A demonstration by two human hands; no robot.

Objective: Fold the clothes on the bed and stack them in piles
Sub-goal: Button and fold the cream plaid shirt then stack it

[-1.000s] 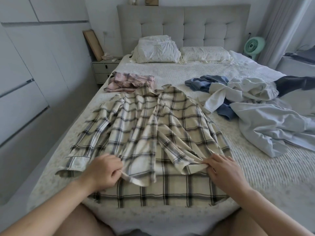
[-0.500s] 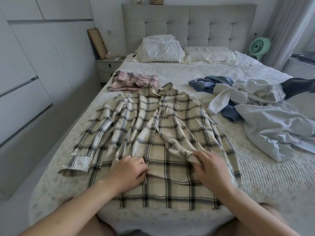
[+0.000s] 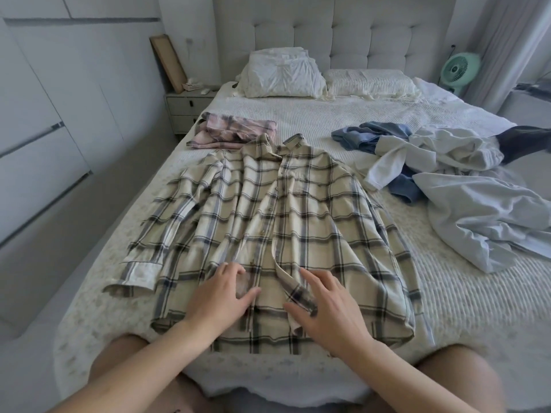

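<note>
A cream plaid shirt [image 3: 313,213] lies spread front-up on the bed [image 3: 465,293], collar away from me, its left sleeve stretched toward the bed's left edge. My left hand [image 3: 222,296] rests on the lower left front panel with fingers loosely spread. My right hand [image 3: 328,308] lies with straight fingers on the lower right front panel beside the button placket. A folded pink plaid garment [image 3: 235,134] sits just beyond the collar.
A heap of unfolded clothes [image 3: 447,162], white, blue and pale grey, covers the bed's right side. Two pillows [image 3: 283,74] lie at the headboard. A nightstand [image 3: 186,110] stands at the left and a green fan [image 3: 459,68] at the back right.
Both hands drew the two front panels together toward the middle and let go of the hem. The shirt front now lies closed and flat, with my hands resting open on it.
</note>
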